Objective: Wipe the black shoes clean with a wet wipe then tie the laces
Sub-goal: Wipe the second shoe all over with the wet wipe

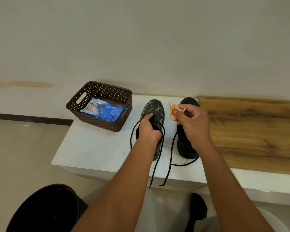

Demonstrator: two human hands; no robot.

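Observation:
Two black shoes stand side by side on a white table [90, 148], toes pointing away from me. The left shoe [155, 108] has green flecks on its toe. My left hand [148, 128] grips it over the tongue and lace area. Its untied laces [157, 164] trail past the table's front edge. My right hand [192, 121] hovers above the right shoe [185, 144] and pinches a crumpled pinkish wipe [176, 110] between its fingertips. The right shoe's lace also lies loose on the table.
A brown perforated basket [84, 102] at the table's back left holds a blue pack of wet wipes [107, 113]. A wooden board [251, 129] lies to the right of the shoes. A dark round bin [45, 210] stands on the floor at lower left.

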